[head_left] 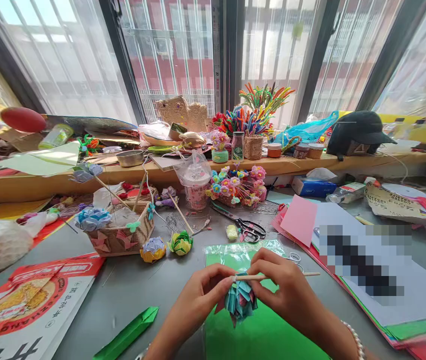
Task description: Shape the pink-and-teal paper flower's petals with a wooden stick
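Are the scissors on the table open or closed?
Closed. The scissors lie flat on the grey table, beyond the green sheet; their blades lie together as one line and the handle loops are side by side.

Scissors (248, 227): lying open on the grey table (130, 285), just beyond the green sheet pack.
Cardboard basket (120, 235): left of centre — paper flowers and sticks stand in it.
Loose paper flowers (167, 245): two, just right of the basket.
Plastic cup (195, 187): domed lid, pink drink.
Black cap (359, 131): on the window ledge, right.
Pipe cleaners (258, 112): bright bunch in a woven pot — ledge, centre.
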Demonstrator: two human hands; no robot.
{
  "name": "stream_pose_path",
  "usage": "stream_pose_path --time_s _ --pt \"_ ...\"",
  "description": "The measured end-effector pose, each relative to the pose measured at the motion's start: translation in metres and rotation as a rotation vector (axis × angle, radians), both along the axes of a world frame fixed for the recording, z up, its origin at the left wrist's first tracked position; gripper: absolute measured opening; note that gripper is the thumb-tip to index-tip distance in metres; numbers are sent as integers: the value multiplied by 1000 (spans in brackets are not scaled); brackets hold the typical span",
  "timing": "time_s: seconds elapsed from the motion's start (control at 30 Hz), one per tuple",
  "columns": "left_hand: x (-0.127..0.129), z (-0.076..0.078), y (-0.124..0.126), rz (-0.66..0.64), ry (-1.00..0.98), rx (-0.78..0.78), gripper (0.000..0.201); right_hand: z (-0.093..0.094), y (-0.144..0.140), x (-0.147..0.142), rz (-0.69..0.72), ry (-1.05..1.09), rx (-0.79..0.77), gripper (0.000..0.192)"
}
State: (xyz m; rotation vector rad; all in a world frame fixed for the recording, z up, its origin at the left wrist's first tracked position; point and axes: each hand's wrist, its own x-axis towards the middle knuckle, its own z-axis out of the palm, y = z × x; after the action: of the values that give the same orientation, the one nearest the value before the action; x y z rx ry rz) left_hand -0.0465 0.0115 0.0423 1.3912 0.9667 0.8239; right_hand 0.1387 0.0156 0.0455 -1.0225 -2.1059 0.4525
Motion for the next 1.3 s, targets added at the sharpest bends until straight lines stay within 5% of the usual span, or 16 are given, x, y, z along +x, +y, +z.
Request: stream_pose_path --time_s 0.13,0.43,0.73,1.1,1.3 --pt "3 -12 1 -152 -274 -76 44 4 1 1 -71 87 -6 15" --pt "7 -13 0 27 -243 -34 34 -1 2 1 -48 124 165 18" --pt "7 -9 -2 76 -200 -13 33 -7 0 5 17 -87 564 23" --pt "0 -4 -3 59 -109 -6 40 11 3 11 196 132 -18 27" --pt "-5 -8 -1 -209 -177 -82 49 20 6 19 278 175 -300 21"
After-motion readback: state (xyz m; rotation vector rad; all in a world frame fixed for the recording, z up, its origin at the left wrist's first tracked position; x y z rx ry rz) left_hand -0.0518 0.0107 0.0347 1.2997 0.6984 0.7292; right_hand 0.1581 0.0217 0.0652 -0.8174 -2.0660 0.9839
